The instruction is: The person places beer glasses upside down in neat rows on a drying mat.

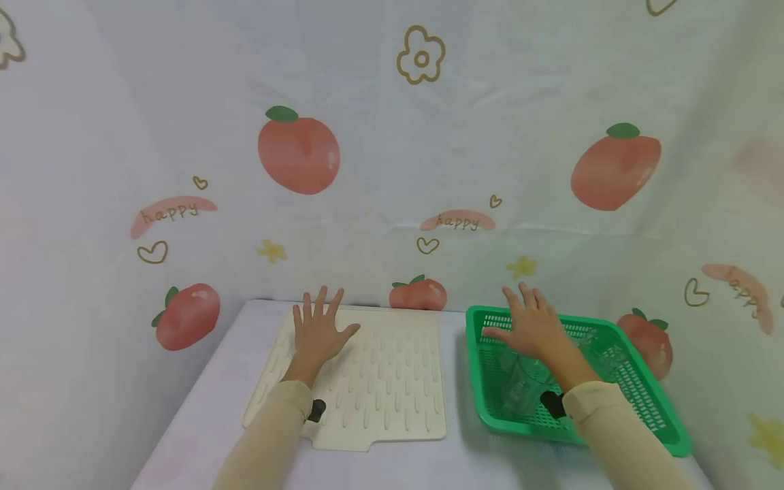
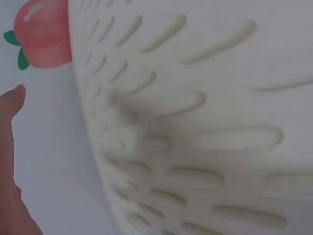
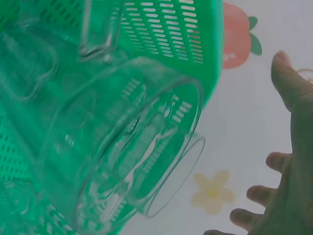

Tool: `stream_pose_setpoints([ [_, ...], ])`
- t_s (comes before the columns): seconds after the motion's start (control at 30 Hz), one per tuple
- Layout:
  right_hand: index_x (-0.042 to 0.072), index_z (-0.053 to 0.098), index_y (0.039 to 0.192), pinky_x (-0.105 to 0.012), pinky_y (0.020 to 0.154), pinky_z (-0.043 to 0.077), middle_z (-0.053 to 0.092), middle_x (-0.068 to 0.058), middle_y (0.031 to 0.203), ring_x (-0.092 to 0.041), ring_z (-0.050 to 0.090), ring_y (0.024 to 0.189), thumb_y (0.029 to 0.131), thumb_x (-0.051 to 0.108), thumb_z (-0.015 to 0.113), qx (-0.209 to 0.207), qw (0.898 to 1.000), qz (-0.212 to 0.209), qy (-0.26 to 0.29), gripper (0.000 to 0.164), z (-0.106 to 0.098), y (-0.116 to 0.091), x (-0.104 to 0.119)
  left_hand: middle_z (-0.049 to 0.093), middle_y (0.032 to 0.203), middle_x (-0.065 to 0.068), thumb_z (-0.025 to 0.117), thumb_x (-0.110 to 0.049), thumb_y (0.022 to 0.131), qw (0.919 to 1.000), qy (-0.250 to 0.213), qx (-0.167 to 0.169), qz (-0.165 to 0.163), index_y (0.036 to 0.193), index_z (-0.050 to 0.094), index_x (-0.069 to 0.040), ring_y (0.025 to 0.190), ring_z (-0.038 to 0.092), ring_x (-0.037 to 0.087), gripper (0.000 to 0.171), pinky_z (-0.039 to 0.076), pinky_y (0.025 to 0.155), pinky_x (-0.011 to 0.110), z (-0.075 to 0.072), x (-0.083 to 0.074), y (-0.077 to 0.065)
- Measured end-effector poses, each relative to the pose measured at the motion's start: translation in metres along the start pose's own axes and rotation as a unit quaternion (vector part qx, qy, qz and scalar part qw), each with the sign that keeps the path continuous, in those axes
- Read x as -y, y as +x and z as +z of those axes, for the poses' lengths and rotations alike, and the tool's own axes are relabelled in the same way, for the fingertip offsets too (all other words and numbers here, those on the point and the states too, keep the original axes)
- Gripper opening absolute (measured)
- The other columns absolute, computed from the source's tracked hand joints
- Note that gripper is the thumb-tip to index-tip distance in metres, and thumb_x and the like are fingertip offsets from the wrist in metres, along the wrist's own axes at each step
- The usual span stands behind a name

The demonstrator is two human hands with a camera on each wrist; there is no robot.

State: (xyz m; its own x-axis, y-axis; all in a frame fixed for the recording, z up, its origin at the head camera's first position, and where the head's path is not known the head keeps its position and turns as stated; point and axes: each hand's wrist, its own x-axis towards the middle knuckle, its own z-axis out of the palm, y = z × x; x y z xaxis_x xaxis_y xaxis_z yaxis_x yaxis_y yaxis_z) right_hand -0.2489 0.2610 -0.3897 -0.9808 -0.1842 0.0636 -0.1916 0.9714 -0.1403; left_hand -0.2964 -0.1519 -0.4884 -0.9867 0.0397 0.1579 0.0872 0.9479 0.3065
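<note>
My left hand (image 1: 318, 337) hovers with fingers spread above the left part of a cream ridged mat (image 1: 392, 381), holding nothing. In the left wrist view only part of that hand (image 2: 10, 147) shows at the left edge, beside the mat (image 2: 234, 98). My right hand (image 1: 533, 327) is stretched over a green plastic basket (image 1: 474, 374), its fingers apart and nothing in them. Several clear glasses lie in the basket; the right wrist view shows a large glass (image 3: 122, 147) on its side, apart from the hand (image 3: 293, 132).
The mat and basket stand side by side on a white table (image 1: 456, 422), with a strip of table between them. Behind them hangs a white curtain (image 1: 367, 252) printed with red fruit, hearts and flowers. Black wrist cameras sit at both cuffs.
</note>
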Motion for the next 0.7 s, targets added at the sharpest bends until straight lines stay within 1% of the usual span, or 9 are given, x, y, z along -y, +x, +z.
stream_pose_setpoints([
  [0.17, 0.0, 0.029, 0.158, -0.076, 0.106, 0.036, 0.024, -0.036, 0.161, -0.064, 0.029, 0.141, 0.088, 0.062, 0.069, -0.007, 1.0, -0.012, 0.012, 0.102, -0.001, -0.007, -0.012, 0.007, 0.173, 0.016, 0.061, -0.062, 0.093, 0.9999, -0.014, 0.0, -0.004, 0.164, 0.018, -0.025, 0.157, -0.002, 0.054, 0.091, -0.003, 0.123, 0.073, 0.003, 0.016, -0.007],
  [0.3, 0.0, 0.027, 0.158, -0.077, 0.098, 0.04, 0.022, -0.038, 0.16, -0.067, 0.028, 0.139, 0.088, 0.061, 0.07, 0.011, 0.999, -0.002, 0.032, 0.103, 0.0, -0.012, -0.023, 0.006, 0.173, 0.017, 0.06, -0.062, 0.094, 0.9998, -0.017, 0.008, -0.01, 0.165, 0.017, -0.024, 0.156, -0.001, 0.055, 0.091, -0.002, 0.122, 0.074, 0.004, 0.025, -0.01],
  [0.4, 0.0, 0.025, 0.159, -0.078, 0.094, 0.042, 0.021, -0.038, 0.16, -0.069, 0.027, 0.137, 0.088, 0.06, 0.071, 0.024, 0.999, 0.012, 0.045, 0.103, 0.002, -0.013, -0.03, 0.006, 0.173, 0.017, 0.06, -0.062, 0.094, 0.9996, -0.023, 0.011, -0.01, 0.165, 0.016, -0.024, 0.156, 0.001, 0.055, 0.092, -0.001, 0.122, 0.075, 0.004, 0.029, -0.01],
  [0.5, -0.002, 0.027, 0.157, -0.077, 0.09, 0.043, 0.024, -0.041, 0.156, -0.07, 0.03, 0.134, 0.088, 0.058, 0.072, 0.029, 0.998, 0.017, 0.052, 0.102, 0.004, -0.014, -0.035, 0.007, 0.172, 0.018, 0.06, -0.063, 0.093, 0.9994, -0.029, 0.012, -0.009, 0.165, 0.015, -0.024, 0.155, 0.002, 0.056, 0.093, 0.0, 0.121, 0.075, 0.005, 0.035, -0.01],
  [0.6, -0.001, 0.027, 0.157, -0.077, 0.09, 0.044, 0.027, -0.04, 0.155, -0.069, 0.031, 0.134, 0.089, 0.057, 0.072, 0.031, 0.998, 0.02, 0.058, 0.101, 0.007, -0.012, -0.037, 0.009, 0.172, 0.018, 0.06, -0.064, 0.092, 0.9993, -0.035, 0.005, -0.015, 0.164, 0.017, -0.024, 0.155, 0.004, 0.057, 0.093, 0.003, 0.121, 0.076, 0.009, 0.045, -0.011],
  [0.7, -0.002, 0.028, 0.157, -0.077, 0.09, 0.044, 0.031, -0.041, 0.153, -0.069, 0.033, 0.133, 0.088, 0.058, 0.072, 0.034, 0.998, 0.018, 0.058, 0.101, 0.011, -0.011, -0.038, 0.009, 0.171, 0.019, 0.062, -0.063, 0.091, 0.9983, -0.051, 0.005, -0.026, 0.164, 0.019, -0.022, 0.155, 0.003, 0.057, 0.094, 0.002, 0.12, 0.076, 0.012, 0.055, -0.016],
])
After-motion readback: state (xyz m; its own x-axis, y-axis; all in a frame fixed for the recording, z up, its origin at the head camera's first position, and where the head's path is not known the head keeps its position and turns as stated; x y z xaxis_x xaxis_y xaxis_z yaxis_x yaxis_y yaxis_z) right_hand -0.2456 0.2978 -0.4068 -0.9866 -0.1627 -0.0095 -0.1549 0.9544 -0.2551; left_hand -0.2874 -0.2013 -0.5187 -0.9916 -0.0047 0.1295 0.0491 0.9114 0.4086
